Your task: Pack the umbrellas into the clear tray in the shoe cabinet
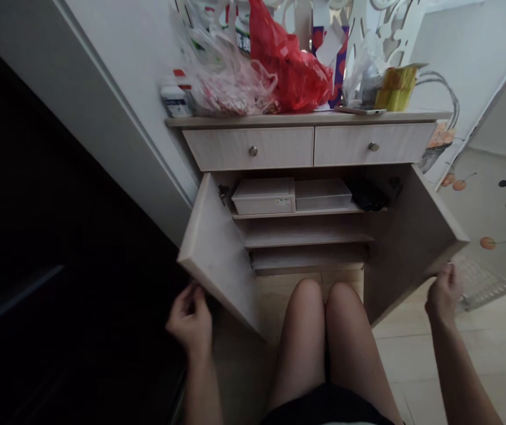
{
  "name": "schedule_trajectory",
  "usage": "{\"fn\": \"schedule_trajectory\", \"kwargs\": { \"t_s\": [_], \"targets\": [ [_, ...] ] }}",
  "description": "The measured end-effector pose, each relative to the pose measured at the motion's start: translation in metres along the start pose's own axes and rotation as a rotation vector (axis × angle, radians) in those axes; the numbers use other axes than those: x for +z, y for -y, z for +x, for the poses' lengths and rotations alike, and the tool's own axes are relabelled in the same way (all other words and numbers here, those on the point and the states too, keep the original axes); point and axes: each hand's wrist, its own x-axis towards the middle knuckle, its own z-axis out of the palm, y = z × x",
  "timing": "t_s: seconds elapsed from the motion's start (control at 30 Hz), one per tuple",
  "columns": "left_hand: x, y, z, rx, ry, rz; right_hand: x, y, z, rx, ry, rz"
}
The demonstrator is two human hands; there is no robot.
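A pale wood-grain cabinet stands in front of me with both lower doors swung outward. My left hand (191, 319) is closed at the outer side of the left cabinet door (217, 254), near its free edge. On the other side, my right hand (444, 295) is closed at the outer side of the right cabinet door (412, 242); it is slightly blurred. Whatever knobs the doors have are hidden from view. Inside, the upper shelf holds a white lidded box (264, 196), a translucent bin (322, 195) and a black plastic bag (369, 195).
Two drawers with round knobs (253, 151) sit above the doors. On the cabinet top are a red plastic bag (292, 71), a pink bag (235, 88), a white bottle (175, 101) and yellow tape rolls (395, 88). My knees (323, 295) are between the doors. A dark surface (58, 236) fills the left.
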Motion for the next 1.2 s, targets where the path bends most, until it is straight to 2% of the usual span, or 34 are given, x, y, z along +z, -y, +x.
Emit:
{"fn": "schedule_trajectory", "kwargs": {
  "t_s": [0.17,0.27,0.37,0.53,0.67,0.9,1.2],
  "targets": [
    [0.054,-0.021,-0.036,0.155,0.216,-0.029,0.041,0.048,-0.026,-0.187,0.207,0.087],
    [0.093,-0.036,-0.052,0.230,0.315,-0.088,0.078,0.067,-0.029,-0.289,0.272,0.158],
    [0.135,-0.048,-0.063,0.277,0.419,-0.113,0.119,0.081,-0.030,-0.309,0.329,0.174],
    [0.206,-0.060,-0.070,0.251,0.543,-0.057,0.175,0.101,-0.029,-0.296,0.449,-0.020],
    [0.249,-0.066,-0.068,0.208,0.605,0.023,0.207,0.113,-0.024,-0.313,0.468,-0.164],
    [0.290,-0.074,-0.056,0.172,0.713,0.164,0.250,0.126,-0.011,-0.315,0.519,-0.278],
    [0.319,-0.074,-0.047,0.145,0.754,0.216,0.286,0.128,0.004,-0.280,0.580,-0.259]
  ]
}}
